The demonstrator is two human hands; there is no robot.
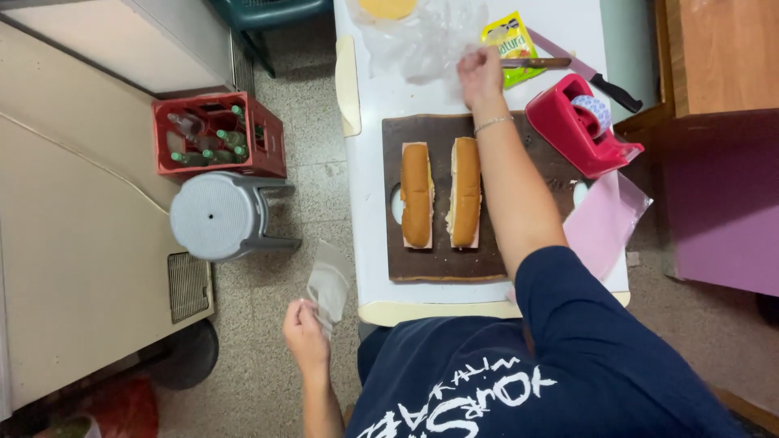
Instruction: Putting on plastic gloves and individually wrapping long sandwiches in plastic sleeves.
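My right hand [480, 75] reaches across the white table [369, 203], its fingers closed on a pile of clear plastic bags [422, 40]. A wooden-handled knife [535, 62] lies just right of that hand. Two long filled bread rolls [416, 195] [466, 191] lie side by side on a dark brown cutting board [442, 264], under my right forearm. Off the table's left side, above the floor, my left hand [307, 332] holds a crumpled translucent bag [330, 284].
A red tape dispenser [580, 134] stands right of the board, with pink plastic sheets [604, 223] in front of it. A yellow-green packet [511, 36] and a black-handled knife [613, 89] lie at the back. On the floor are a grey stool [215, 215] and a red crate of green bottles [217, 136].
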